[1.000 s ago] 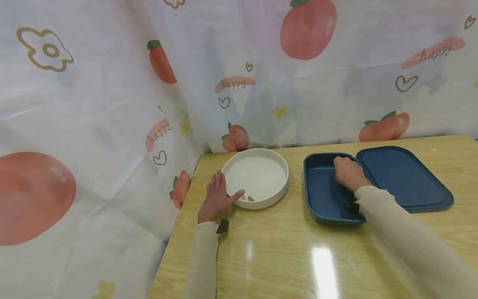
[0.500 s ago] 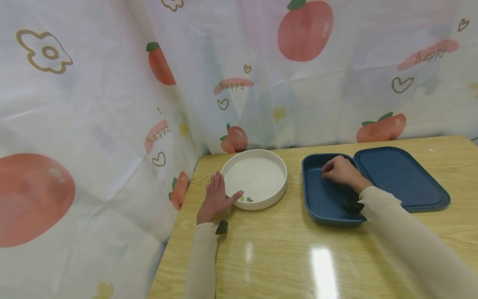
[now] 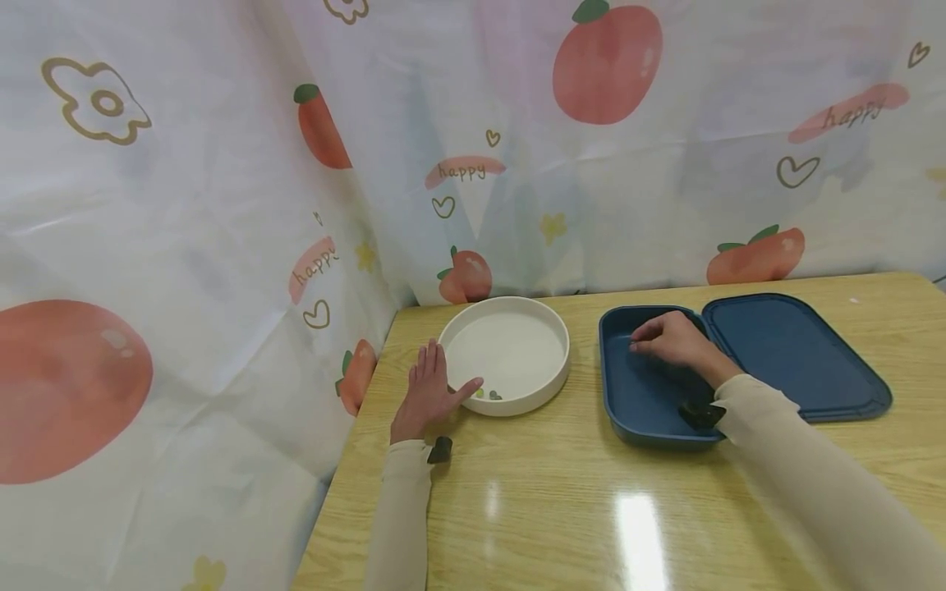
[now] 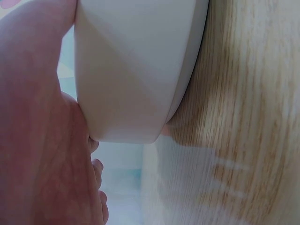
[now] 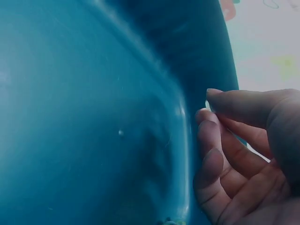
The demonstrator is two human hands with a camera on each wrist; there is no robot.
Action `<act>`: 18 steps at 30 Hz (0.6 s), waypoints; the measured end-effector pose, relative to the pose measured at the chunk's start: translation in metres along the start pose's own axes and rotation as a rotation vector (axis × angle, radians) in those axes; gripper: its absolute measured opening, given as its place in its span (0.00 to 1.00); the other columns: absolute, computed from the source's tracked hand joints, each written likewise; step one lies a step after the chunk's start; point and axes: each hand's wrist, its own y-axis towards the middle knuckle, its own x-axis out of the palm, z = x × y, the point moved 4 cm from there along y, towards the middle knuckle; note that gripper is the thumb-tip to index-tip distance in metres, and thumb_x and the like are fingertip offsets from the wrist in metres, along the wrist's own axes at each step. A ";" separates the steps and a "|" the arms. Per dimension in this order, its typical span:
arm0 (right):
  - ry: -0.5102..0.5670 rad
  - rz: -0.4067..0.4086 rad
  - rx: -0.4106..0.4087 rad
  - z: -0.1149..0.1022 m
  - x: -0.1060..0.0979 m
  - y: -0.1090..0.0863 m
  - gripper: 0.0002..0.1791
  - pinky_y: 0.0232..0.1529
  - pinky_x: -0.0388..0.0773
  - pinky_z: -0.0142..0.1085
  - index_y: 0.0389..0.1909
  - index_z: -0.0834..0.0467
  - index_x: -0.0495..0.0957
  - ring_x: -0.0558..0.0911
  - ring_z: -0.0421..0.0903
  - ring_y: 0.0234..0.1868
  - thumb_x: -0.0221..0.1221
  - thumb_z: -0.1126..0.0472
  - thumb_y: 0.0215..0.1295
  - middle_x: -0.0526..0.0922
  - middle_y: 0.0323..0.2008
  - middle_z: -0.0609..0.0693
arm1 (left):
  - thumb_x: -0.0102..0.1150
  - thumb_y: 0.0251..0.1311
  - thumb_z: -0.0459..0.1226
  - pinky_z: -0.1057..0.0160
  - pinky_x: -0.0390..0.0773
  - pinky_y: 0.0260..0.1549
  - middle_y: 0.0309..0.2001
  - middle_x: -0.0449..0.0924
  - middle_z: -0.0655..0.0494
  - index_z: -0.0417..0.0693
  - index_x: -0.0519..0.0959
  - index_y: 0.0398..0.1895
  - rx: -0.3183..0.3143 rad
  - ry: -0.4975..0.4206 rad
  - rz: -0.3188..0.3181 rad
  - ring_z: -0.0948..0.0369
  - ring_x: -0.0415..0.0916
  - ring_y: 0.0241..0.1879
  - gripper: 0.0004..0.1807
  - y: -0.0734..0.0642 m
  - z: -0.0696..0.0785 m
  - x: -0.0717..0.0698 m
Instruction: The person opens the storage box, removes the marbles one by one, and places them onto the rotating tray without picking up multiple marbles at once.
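I see the left hand [image 3: 427,396] with fingers straight, thumb out wide; across from it, the right hand [image 3: 678,339] curls, thumb and forefinger pinched together.

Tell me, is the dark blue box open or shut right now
Open. The blue lid lies on the table beside the dark blue box, whose inside shows around the right hand.
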 end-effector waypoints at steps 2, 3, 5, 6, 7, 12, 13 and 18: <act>0.025 -0.001 0.010 0.002 0.001 0.001 0.20 0.36 0.82 0.38 0.52 0.69 0.84 0.87 0.47 0.38 0.66 0.57 0.69 0.89 0.46 0.66 | 0.49 0.65 0.71 0.38 0.45 0.80 0.85 0.32 0.41 0.37 0.39 0.84 -0.004 0.003 -0.004 0.44 0.31 0.85 0.63 0.000 0.000 0.000; 0.036 0.001 0.016 0.003 0.002 0.001 0.20 0.36 0.82 0.37 0.52 0.69 0.84 0.87 0.46 0.38 0.67 0.57 0.69 0.89 0.47 0.65 | 0.49 0.65 0.72 0.38 0.45 0.80 0.85 0.32 0.41 0.37 0.38 0.84 -0.006 0.005 -0.006 0.44 0.31 0.85 0.63 0.000 0.000 0.000; 0.057 0.005 0.021 0.004 0.002 0.001 0.21 0.37 0.82 0.36 0.53 0.68 0.84 0.87 0.45 0.39 0.67 0.55 0.69 0.89 0.47 0.64 | 0.48 0.65 0.72 0.38 0.45 0.81 0.85 0.32 0.41 0.37 0.38 0.84 -0.007 0.012 -0.010 0.44 0.31 0.85 0.63 0.000 0.000 0.000; 0.064 0.007 0.023 0.004 0.003 0.001 0.21 0.37 0.81 0.36 0.53 0.68 0.84 0.86 0.44 0.39 0.67 0.54 0.69 0.89 0.48 0.64 | 0.49 0.65 0.72 0.38 0.45 0.80 0.85 0.32 0.41 0.37 0.38 0.84 -0.005 0.011 -0.010 0.43 0.31 0.85 0.63 0.001 0.000 0.000; 0.074 0.007 0.029 0.004 0.003 0.000 0.22 0.38 0.81 0.36 0.53 0.67 0.84 0.86 0.43 0.39 0.67 0.53 0.69 0.89 0.49 0.64 | 0.49 0.65 0.72 0.38 0.45 0.80 0.85 0.31 0.41 0.37 0.38 0.84 -0.004 0.008 -0.011 0.43 0.31 0.85 0.63 0.001 0.000 0.000; 0.124 0.001 0.046 0.001 0.004 -0.003 0.25 0.38 0.81 0.37 0.57 0.65 0.84 0.85 0.43 0.41 0.67 0.49 0.69 0.88 0.52 0.63 | 0.51 0.64 0.71 0.36 0.46 0.79 0.85 0.33 0.40 0.36 0.40 0.84 0.005 -0.014 0.000 0.43 0.32 0.85 0.63 0.000 0.000 -0.001; 0.142 -0.002 0.053 0.001 0.005 -0.003 0.26 0.38 0.81 0.37 0.58 0.64 0.83 0.84 0.44 0.42 0.66 0.48 0.70 0.88 0.53 0.62 | 0.51 0.64 0.71 0.35 0.45 0.79 0.85 0.33 0.40 0.36 0.40 0.84 0.005 -0.018 0.001 0.43 0.32 0.85 0.63 0.000 0.000 -0.001; 0.218 -0.018 0.064 0.000 0.007 -0.003 0.27 0.40 0.82 0.39 0.62 0.63 0.81 0.82 0.47 0.47 0.64 0.47 0.72 0.87 0.54 0.58 | 0.52 0.65 0.70 0.34 0.45 0.79 0.85 0.33 0.41 0.36 0.42 0.83 0.009 -0.027 0.008 0.43 0.31 0.85 0.62 -0.002 0.001 -0.002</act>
